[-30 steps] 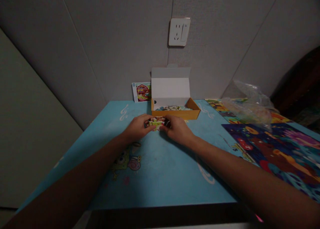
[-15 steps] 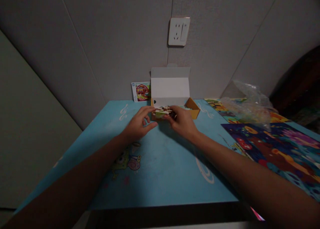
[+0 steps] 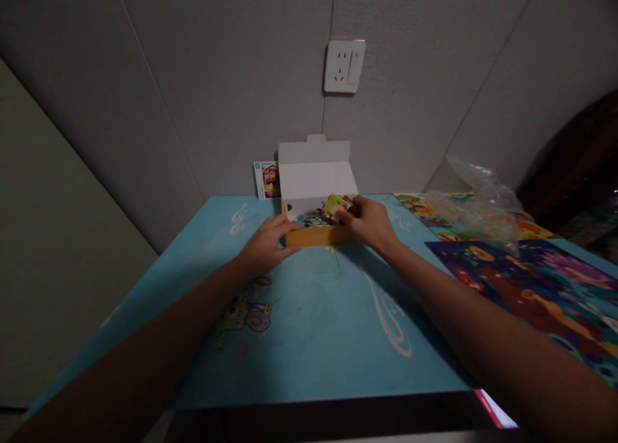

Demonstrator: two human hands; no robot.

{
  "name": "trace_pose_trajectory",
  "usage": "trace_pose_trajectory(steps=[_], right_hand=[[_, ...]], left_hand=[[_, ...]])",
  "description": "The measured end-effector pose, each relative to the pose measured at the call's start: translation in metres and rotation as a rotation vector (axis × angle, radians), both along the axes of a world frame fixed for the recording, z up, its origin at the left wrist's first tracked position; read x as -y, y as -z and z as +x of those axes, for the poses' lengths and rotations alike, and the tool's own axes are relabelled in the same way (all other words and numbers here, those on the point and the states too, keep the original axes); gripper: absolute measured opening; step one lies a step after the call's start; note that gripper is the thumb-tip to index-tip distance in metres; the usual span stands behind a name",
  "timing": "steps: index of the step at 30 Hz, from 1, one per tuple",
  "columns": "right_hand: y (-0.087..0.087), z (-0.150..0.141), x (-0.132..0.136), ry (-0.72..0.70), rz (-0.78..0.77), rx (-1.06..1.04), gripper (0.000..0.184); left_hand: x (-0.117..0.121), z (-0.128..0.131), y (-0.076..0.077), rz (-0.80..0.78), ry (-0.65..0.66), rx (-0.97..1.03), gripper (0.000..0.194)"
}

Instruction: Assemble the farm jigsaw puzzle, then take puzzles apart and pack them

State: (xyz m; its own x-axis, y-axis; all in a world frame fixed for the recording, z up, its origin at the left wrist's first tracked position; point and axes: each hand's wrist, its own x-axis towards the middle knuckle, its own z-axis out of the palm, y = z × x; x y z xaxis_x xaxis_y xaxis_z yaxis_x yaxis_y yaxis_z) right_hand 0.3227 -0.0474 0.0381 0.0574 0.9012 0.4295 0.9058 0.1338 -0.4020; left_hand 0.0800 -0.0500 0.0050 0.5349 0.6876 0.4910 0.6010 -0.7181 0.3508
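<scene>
My right hand [image 3: 374, 223] is closed on a small stack of puzzle pieces [image 3: 335, 206], green and red on its face. It holds the stack over the right part of an orange cardboard box [image 3: 316, 238], whose white lid [image 3: 316, 178] stands open against the wall. More puzzle pieces [image 3: 313, 220] lie inside the box, partly hidden behind its front wall. At the box's front left corner is my left hand [image 3: 269, 245], its fingers and thumb on either side of the corner, gripping it.
A picture card [image 3: 267, 180] leans on the wall behind the box's left side. To the right lie a dark colourful puzzle picture [image 3: 526, 295] and a crumpled clear plastic bag [image 3: 477, 201] on another picture sheet [image 3: 420, 208]. The blue tabletop [image 3: 309, 340] ends at a near edge.
The puzzle stack passed from both hands into my right hand and rose over the box. My left hand let go of it and took the box's corner. The box shifted left and nearer.
</scene>
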Motion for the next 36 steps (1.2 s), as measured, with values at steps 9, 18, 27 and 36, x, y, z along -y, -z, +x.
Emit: trace_pose_trajectory(steps=[9,18,27,36], right_hand=[[0.0,0.019,-0.009,0.125,0.157,0.072,0.036],[-0.005,0.02,-0.006,0.22,0.212,0.179,0.039],[-0.006,0.007,-0.001,0.135,-0.059,0.205,0.033],[-0.005,0.015,0.002,-0.076,0.183,0.454,0.038]], left_hand=[[0.008,-0.001,-0.004,0.14,0.04,-0.023,0.005],[0.01,-0.001,-0.006,0.23,0.035,-0.052,0.009],[0.011,0.0,-0.006,0.231,0.053,-0.038,0.01],[0.01,0.0,-0.007,0.243,0.057,-0.045,0.011]])
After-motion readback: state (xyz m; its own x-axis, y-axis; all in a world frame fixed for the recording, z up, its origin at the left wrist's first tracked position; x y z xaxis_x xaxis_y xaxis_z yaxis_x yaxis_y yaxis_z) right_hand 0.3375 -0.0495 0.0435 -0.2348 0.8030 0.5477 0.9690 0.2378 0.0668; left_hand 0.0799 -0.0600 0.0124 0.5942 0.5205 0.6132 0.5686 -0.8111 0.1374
